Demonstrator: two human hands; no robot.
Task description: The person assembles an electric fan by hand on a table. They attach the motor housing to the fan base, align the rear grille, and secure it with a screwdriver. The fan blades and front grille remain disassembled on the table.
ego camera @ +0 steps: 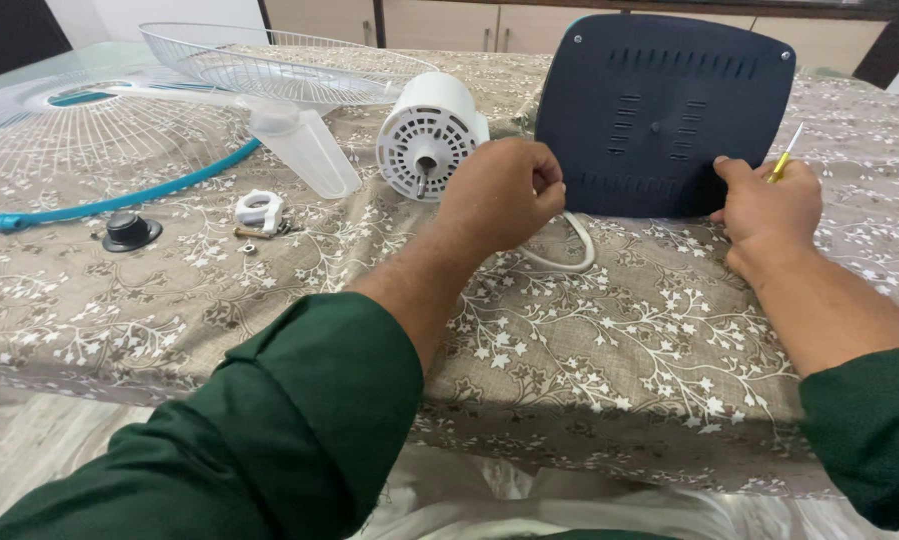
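matt navy plastic fan base [659, 110], glossy white plastic motor housing [431, 130], printed cloth tablecloth [589, 340]

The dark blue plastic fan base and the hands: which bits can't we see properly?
Head view only:
- Dark blue plastic fan base: its lower left edge is hidden behind the left hand.
- White cord: its start is hidden under that hand.
- Thin yellow-handled tool: mostly hidden in the right hand; its tip is too small to tell.
- White wire fan guard: cut off by the left edge.
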